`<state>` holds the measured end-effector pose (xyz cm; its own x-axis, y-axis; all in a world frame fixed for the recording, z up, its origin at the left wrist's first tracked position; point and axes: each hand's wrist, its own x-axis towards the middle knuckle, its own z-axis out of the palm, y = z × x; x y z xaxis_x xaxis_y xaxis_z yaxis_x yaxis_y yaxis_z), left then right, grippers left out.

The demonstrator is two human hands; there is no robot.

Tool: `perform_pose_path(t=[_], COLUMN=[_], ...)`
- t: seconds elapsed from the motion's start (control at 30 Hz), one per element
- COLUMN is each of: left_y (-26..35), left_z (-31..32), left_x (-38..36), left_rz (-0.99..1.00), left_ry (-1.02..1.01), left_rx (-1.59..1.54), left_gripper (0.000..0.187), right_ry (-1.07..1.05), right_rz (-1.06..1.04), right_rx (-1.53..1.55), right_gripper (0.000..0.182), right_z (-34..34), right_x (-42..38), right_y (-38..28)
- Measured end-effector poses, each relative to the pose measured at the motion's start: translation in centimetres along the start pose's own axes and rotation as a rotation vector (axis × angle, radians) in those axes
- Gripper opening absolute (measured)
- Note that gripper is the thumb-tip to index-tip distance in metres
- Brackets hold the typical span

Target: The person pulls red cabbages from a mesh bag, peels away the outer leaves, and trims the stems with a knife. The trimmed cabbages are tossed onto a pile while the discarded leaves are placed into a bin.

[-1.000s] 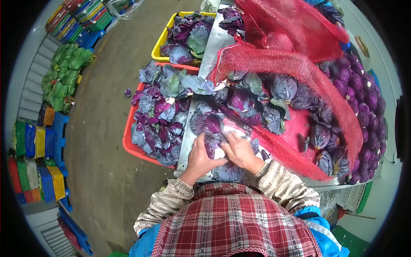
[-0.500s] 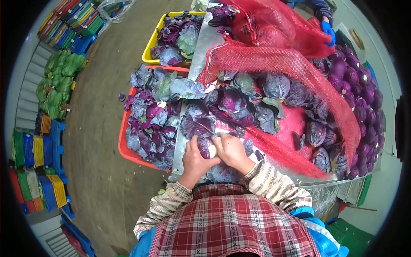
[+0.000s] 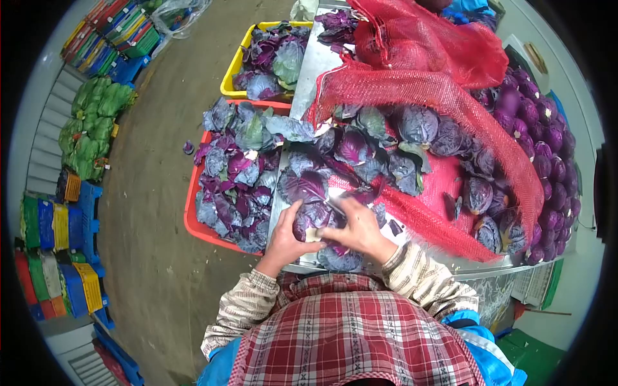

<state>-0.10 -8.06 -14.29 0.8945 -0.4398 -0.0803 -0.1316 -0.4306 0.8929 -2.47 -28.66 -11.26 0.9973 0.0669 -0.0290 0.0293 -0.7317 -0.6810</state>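
Observation:
A red cabbage [image 3: 309,219] with a pale cut stem lies on the metal table [image 3: 322,58] near its front edge. My left hand [image 3: 284,239] is curved round the cabbage's left side, thumb by the stem. On the other side, my right hand [image 3: 355,228] has its fingers spread at the cabbage, slightly blurred; nothing shows clearly between them. Loose purple leaves [image 3: 309,186] lie just beyond the cabbage. Red mesh sacking [image 3: 444,225] is spread over the table to the right, with several untrimmed cabbages [image 3: 418,125] on it.
A red crate [image 3: 193,212] and a yellow crate [image 3: 229,77], both full of leaves, stand left of the table. Smooth purple cabbages [image 3: 557,170] are piled at the right. A co-worker's blue sleeve [image 3: 473,8] shows at the top. Stacked crates [image 3: 61,225] stand far left.
My right hand has moved right and opened wider, and the cabbage has turned so that more of it shows. The co-worker's gloved hand has left the mesh sack.

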Motion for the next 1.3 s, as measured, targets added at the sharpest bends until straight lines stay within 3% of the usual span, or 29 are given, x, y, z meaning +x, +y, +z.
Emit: perform_pose_path(t=[0.03,0.07,0.1,0.17,0.2,0.23,0.33,0.37,0.43,0.5,0.57,0.63,0.7,0.73,0.77,0.87,1.0,1.03,1.1,1.17,1.23,1.3], left_y=[-0.1,0.1,0.3,0.9,0.8,0.6,0.0,-0.3,-0.9,-1.2,-1.4,-1.1,-0.6,-0.6,-0.4,0.4,0.8,0.8,0.0,-0.2,0.6,0.6], left_z=[0.1,0.1,0.3,0.2,0.1,0.1,0.1,0.2,-0.1,-0.4,-0.2,-0.5,-1.0,-1.0,-0.8,0.2,0.6,0.4,0.4,0.4,0.2,0.1], left_x=[0.1,0.2,-0.1,0.2,0.3,0.2,0.6,0.6,0.4,0.1,0.1,0.3,0.3,0.2,-0.2,-0.2,-0.1,0.0,-0.5,-0.8,-0.9,-1.0], left_rz=[0.018,0.038,0.031,-0.015,-0.011,-0.025,-0.037,-0.046,-0.095,-0.078,-0.093,-0.075,-0.084,-0.087,-0.099,-0.220,-0.243,-0.228,-0.164,-0.074,-0.142,-0.086], left_ry=[0.015,0.021,0.022,0.028,0.030,0.036,0.048,0.052,0.046,0.009,0.000,-0.038,-0.078,-0.051,-0.029,0.040,0.072,0.068,0.090,-0.013,-0.060,0.031], left_rx=[0.028,0.037,0.033,0.049,0.051,0.051,0.048,0.038,-0.019,-0.062,-0.073,-0.088,-0.131,-0.129,-0.129,-0.130,-0.218,-0.327,-0.260,-0.155,-0.208,-0.125], left_gripper=[0.104,0.102,0.102,0.100,0.100,0.100,0.101,0.101,0.101,0.102,0.104,0.105,0.104,0.102,0.100,0.096,0.096,0.097,0.099,0.097,0.098,0.087], right_ry=[0.016,0.076,0.067,0.148,0.243,0.205,0.201,0.328,0.260,0.266,0.387,0.182,0.071,-0.070,-0.080,0.042,0.098,0.102,0.194,0.302,0.331,0.392], right_rz=[-0.036,-0.081,-0.079,-0.106,-0.155,-0.073,-0.008,-0.074,0.257,0.121,-0.109,-0.121,-0.184,-0.084,-0.082,-0.356,-0.538,-0.538,-0.413,-0.318,-0.192,-0.133], right_rx=[-0.015,-0.033,-0.033,0.120,0.196,0.148,0.139,0.133,-0.083,-0.297,-0.142,-0.031,0.064,0.101,0.107,0.074,-0.131,-0.130,-0.206,-0.353,-0.504,-0.423], right_gripper=[0.085,0.071,0.071,0.048,0.027,0.019,0.019,0.019,0.022,0.027,0.044,0.045,0.045,0.037,0.037,0.022,0.026,0.026,0.018,0.015,0.014,0.019], right_z=[0.6,0.5,0.7,1.3,1.4,1.1,1.0,2.1,1.1,-0.6,-1.1,-0.1,1.1,1.1,1.6,2.1,1.9,2.0,1.8,1.5,0.6,-1.8], right_x=[-0.5,-0.9,-1.1,-0.7,-0.2,0.0,1.2,1.9,3.3,3.5,2.4,1.7,2.4,2.3,2.1,1.9,2.3,3.0,4.3,6.0,7.4,6.9], right_y=[0.1,-0.6,-0.4,0.5,0.9,1.6,3.4,5.4,8.2,7.7,3.7,1.1,1.3,1.7,1.9,2.5,2.5,3.2,4.8,6.9,8.7,6.1])
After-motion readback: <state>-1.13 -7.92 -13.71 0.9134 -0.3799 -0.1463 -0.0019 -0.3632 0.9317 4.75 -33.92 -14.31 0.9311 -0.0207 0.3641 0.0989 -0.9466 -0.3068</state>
